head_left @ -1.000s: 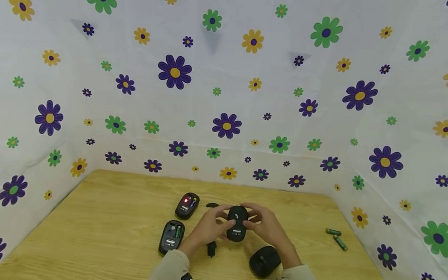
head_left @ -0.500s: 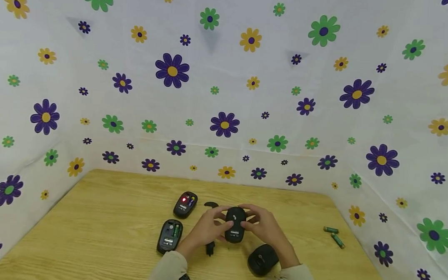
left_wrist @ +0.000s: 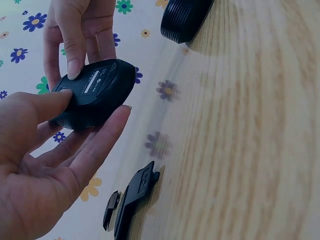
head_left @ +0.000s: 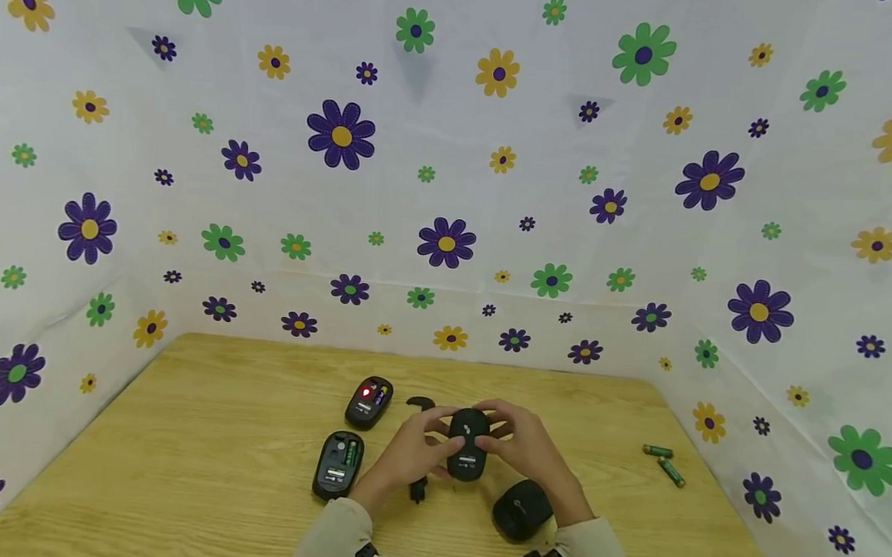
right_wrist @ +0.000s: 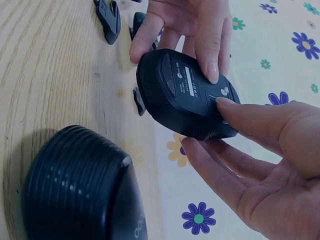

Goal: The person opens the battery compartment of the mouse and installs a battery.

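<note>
A black computer mouse (head_left: 467,456) is held underside up above the table by both hands. My left hand (head_left: 414,450) grips its left side, thumb on the underside and fingers beneath. From the right, my right hand (head_left: 523,441) pinches it the same way. The right wrist view shows the right thumb on the mouse's underside (right_wrist: 192,95) near one end, with a white label strip in the middle. In the left wrist view both thumbs touch that face. A curved black cover piece (head_left: 421,403) and another black piece (head_left: 418,490) lie by my left hand.
Left of the hands lie two upturned mice: one with a red light (head_left: 369,403), one with green batteries (head_left: 338,465) in its open compartment. A black ribbed-sided mouse (head_left: 521,510) sits near my right wrist. Two loose green batteries (head_left: 665,464) lie right. Flowered cloth (head_left: 389,201) surrounds the wooden table.
The head view has shifted slightly. Both hands keep the same hold on the mouse, with only very small thumb movement.
</note>
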